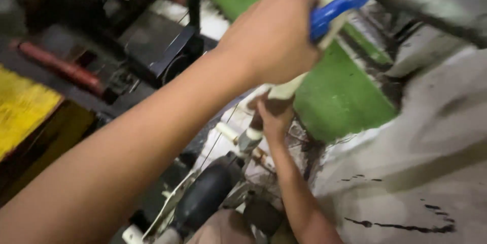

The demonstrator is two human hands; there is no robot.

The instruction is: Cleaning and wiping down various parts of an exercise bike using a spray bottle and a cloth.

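The left hand (271, 36), raised near the camera, has its grip closed round a blue plastic handle (341, 6) on a long pale cream bar (299, 79); the right hand (274, 114), lower and farther, clasps the bar's lower end. Motion blur suggests force: the handle could slip, or the bar could swing against the green metal panel (340, 91). Count: two hands, one bar, one blue handle, one black cylindrical part (205, 196).
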